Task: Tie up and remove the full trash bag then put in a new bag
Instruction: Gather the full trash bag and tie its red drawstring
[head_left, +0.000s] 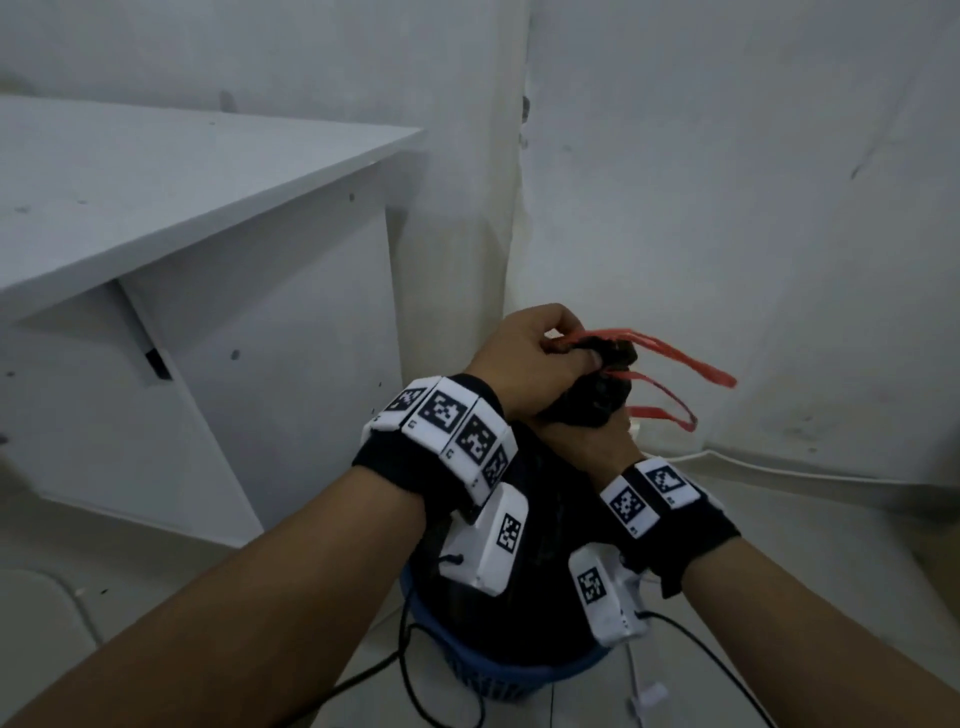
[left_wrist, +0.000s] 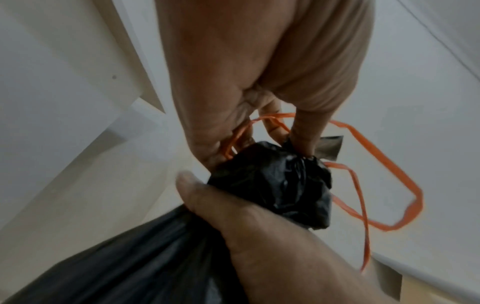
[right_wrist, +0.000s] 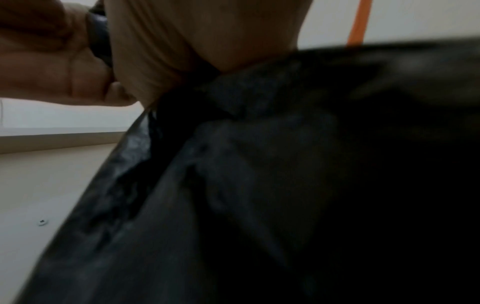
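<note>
A full black trash bag (head_left: 550, 499) sits in a blue slatted bin (head_left: 498, 670) on the floor. Its top is gathered into a bunch (left_wrist: 280, 185), and red-orange drawstring loops (head_left: 675, 358) stick out to the right. My left hand (head_left: 530, 353) is above the bunch and pinches the drawstring (left_wrist: 414, 205) and the bag's top edge. My right hand (head_left: 597, 447) is just below it, fingers curled round the bag's neck (left_wrist: 259, 226). In the right wrist view the bag (right_wrist: 285, 185) fills most of the picture, with a strip of drawstring (right_wrist: 359, 22) at the top.
A white desk (head_left: 156, 208) stands close on the left. The wall corner (head_left: 519, 208) is right behind the bin. A white cable (head_left: 779, 470) runs along the floor by the right wall. Black wires (head_left: 415, 675) hang from my wrists in front of the bin.
</note>
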